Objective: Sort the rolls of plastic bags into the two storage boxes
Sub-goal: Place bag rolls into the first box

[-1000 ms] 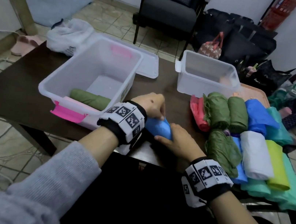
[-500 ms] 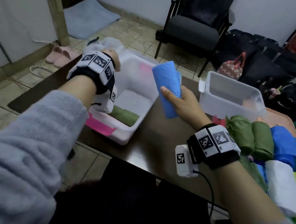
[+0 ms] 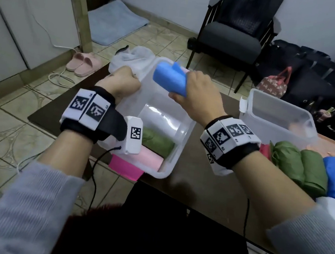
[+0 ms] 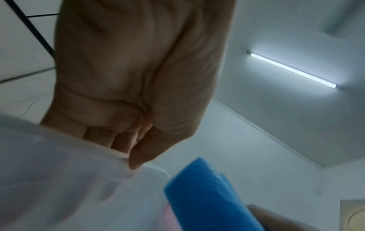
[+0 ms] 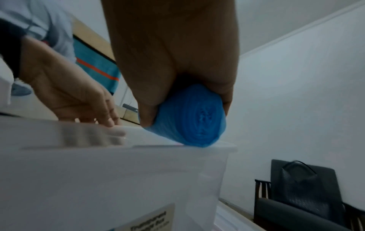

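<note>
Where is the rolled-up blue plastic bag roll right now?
In the head view, the blue plastic bag roll is gripped in the right hand, above the far end of the large clear plastic storage box, whose rim the left hand holds.

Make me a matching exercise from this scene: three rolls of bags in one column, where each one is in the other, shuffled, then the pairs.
Column 1
1. blue roll
2. pink roll
3. white roll

Column 2
A. on the table at the right, outside the boxes
B. gripped in the right hand above the large box
C. lying in the large box at its near end

Pairs: 1-B, 2-C, 3-A
</note>
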